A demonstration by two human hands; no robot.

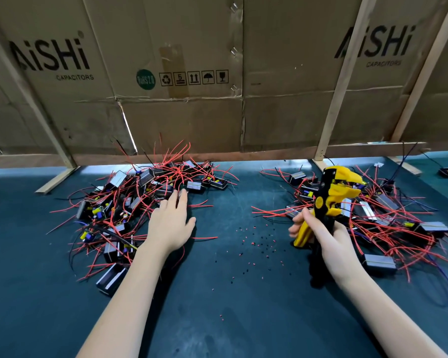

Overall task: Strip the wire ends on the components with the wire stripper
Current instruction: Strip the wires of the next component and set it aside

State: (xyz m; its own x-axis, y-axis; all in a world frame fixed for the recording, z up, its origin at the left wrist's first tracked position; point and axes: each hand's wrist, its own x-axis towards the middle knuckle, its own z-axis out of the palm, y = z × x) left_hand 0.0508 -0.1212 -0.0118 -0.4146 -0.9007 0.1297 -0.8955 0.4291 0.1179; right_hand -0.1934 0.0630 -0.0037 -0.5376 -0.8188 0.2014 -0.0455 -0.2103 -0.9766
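Dark green matting covers the desk [230,319], and its near middle is dotted with small red and black insulation offcuts [254,241]. Toward the right side, the right hand [321,236] is wrapped round the handles of the yellow-and-black wire stripper [331,200], which is held upright with its head open and empty above the right-hand pile of components [398,223]. Toward the left, the left hand [170,223] is laid flat, fingers extended, on the edge of the left-hand pile of components [145,202] — no single piece is gripped. Behind both heaps, along the far edge, a cardboard screen [192,73] is propped on wooden battens. The chief risk is judged to lie in the tangle: red and black leads are so interlaced that several neighbours could be dragged along when one component is lifted, and pieces could be pulled off the desk. A second wire could also be caught in the stripper's head unnoticed, or a lead nicked if it is seated crookedly. Should the two piles be mixed — which is stripped cannot be told — work could be repeated or missed.
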